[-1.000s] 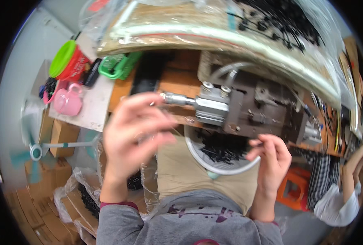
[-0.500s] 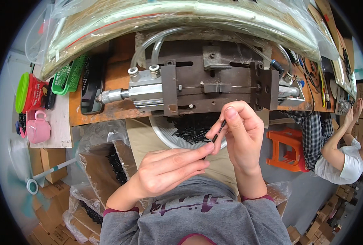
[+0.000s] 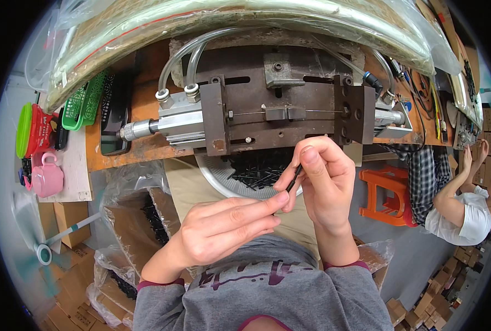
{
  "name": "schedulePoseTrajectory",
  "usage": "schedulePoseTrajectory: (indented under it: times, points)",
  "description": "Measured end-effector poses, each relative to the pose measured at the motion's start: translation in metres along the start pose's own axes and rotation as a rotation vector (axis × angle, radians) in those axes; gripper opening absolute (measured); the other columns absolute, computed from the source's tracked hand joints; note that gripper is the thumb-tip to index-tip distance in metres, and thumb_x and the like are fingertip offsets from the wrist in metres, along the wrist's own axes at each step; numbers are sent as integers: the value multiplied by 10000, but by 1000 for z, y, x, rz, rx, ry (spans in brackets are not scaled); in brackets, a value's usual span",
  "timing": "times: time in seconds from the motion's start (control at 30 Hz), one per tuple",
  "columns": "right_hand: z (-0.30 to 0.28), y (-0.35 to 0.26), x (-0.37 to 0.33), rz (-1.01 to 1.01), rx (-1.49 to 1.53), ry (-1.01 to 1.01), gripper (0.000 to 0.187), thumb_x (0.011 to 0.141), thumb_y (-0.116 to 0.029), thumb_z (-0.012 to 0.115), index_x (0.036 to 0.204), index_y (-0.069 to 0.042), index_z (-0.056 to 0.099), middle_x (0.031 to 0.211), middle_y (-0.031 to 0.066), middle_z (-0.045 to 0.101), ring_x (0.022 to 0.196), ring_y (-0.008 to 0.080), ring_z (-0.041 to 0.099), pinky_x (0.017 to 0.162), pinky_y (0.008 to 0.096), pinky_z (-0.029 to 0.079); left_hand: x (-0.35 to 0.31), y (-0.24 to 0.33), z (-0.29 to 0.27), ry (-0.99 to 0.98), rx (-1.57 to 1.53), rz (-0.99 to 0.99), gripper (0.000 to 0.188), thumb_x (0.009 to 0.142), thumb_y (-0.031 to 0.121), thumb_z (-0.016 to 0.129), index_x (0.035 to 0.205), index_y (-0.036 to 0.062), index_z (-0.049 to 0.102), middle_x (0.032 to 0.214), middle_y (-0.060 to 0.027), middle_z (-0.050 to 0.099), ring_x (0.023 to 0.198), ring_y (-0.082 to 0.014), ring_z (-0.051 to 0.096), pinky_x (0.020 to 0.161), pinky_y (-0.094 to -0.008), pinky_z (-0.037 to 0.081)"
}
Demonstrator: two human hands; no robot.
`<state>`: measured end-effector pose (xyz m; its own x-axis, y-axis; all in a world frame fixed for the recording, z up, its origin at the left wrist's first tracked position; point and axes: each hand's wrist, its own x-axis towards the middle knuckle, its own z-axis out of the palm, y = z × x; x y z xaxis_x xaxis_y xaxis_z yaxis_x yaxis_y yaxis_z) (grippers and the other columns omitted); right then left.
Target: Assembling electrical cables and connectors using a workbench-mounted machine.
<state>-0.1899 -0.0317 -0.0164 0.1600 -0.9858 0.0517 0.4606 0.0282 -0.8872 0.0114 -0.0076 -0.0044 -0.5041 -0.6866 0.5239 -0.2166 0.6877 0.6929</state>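
A slim black rod-like part (image 3: 294, 180) slants between my hands, above the front of the bench. Between thumb and fingertips, my right hand (image 3: 332, 190) pinches its upper end. My left hand (image 3: 215, 229) is closed at the lower end, with its fingers lying long and together; that end is mostly hidden. Just beyond the hands, a white ribbed basin (image 3: 215, 175) holds many thin black parts (image 3: 259, 168). Past the basin stands a dark metal fixture (image 3: 311, 94) with a small block (image 3: 285, 113) in its middle and a thin rod across it.
Silver air cylinders (image 3: 182, 124) with clear hoses flank the fixture. Green baskets (image 3: 82, 105), a red tub (image 3: 40, 129) and a pink cup (image 3: 48, 179) stand at left. Open cartons (image 3: 137, 220) of black parts sit lower left. At right are an orange stool (image 3: 386, 196) and another person (image 3: 458, 218).
The thin upper piece and the thicker lower piece now look closer to one line between my fingertips. The view has shifted slightly; both hands keep nearly the same place.
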Motion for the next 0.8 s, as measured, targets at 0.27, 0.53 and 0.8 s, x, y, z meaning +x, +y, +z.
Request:
schedulePoseTrajectory:
  times: [0.27, 0.53, 0.8]
  points:
    - [2, -1, -2, -50, -103, -63, 253, 1087, -176, 542, 1025, 65, 589, 808, 142, 647, 663, 230, 734, 423, 283, 572, -2, 0, -1, 38, -56, -14, 324, 676, 41, 866, 975, -48, 776, 1193, -214, 733, 879, -265, 757, 744, -330, 636]
    - [2, 1, -3, -70, -109, -72, 254, 1089, -175, 536, 1037, 68, 593, 795, 157, 667, 668, 240, 737, 434, 284, 573, -4, -1, 1, 57, -82, -32, 338, 662, 64, 887, 966, -34, 780, 1174, -226, 737, 849, -266, 756, 716, -332, 627]
    - [-3, -5, -1, 84, 142, -43, 181, 1065, -79, 562, 1149, 62, 639, 900, 195, 738, 647, 176, 716, 571, 262, 573, -2, 2, 0, 45, 13, -20, 322, 677, 61, 890, 972, -17, 788, 1188, -198, 738, 882, -254, 748, 727, -326, 628]
